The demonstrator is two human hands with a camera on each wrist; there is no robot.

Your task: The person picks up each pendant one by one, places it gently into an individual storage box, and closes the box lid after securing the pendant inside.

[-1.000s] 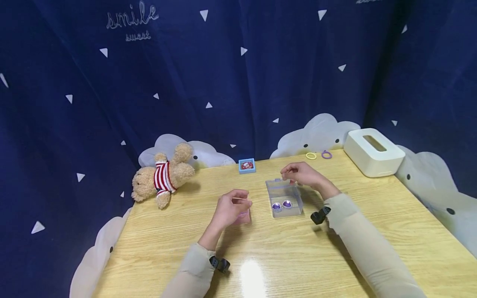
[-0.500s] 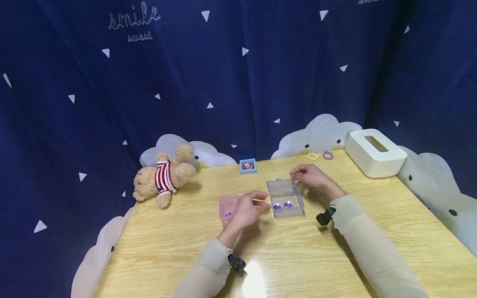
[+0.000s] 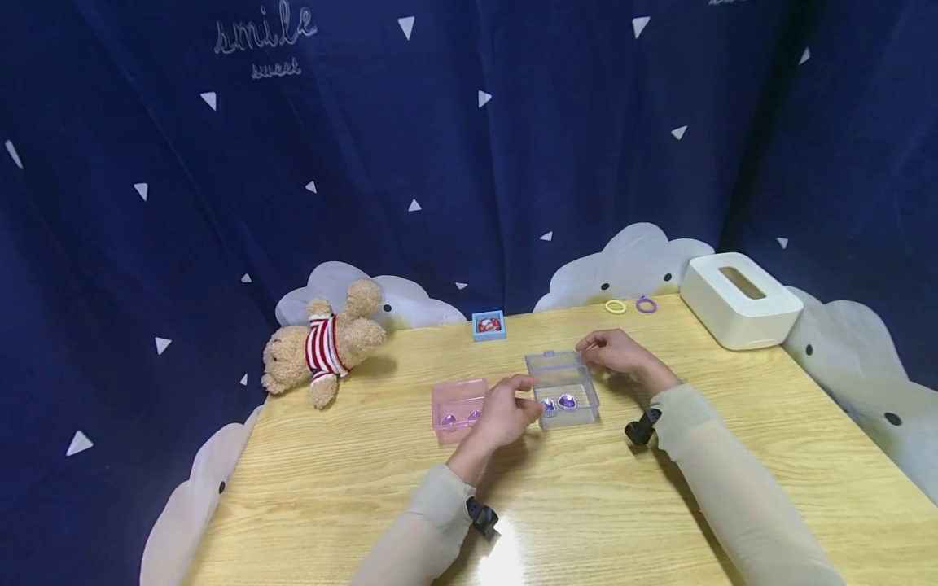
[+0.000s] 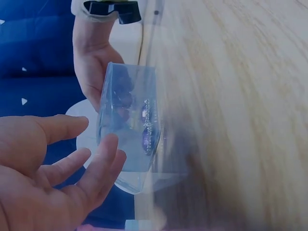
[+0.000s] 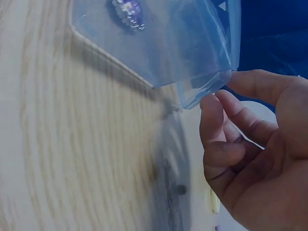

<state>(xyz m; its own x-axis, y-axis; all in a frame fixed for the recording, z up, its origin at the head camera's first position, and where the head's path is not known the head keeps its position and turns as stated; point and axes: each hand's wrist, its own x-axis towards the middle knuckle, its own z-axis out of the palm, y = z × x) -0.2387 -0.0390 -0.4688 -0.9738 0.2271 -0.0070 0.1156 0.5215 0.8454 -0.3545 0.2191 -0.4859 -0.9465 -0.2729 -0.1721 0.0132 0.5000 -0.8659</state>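
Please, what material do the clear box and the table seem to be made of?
The clear box looks like thin, glossy, hard plastic: the purple pieces show through its walls. The table looks like pale wood or wood-look laminate, with grain lines and a shiny light spot.

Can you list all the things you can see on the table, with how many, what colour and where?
clear box: 1, see-through bluish, middle of the table, lid up
purple beads: 2, purple, inside the clear box at its near end
pink box: 1, pink, just left of the clear box, with purple bits inside
teddy bear: 1, tan with a red and white striped shirt, lying at the far left
small blue box: 1, light blue, far edge, middle
rings: 2, one yellow and one purple, far edge
tissue box: 1, white, far right corner
table: 1, light wood
left hand: 1, fingers relaxed, at the clear box's near left
right hand: 1, fingers at the clear box's far right corner
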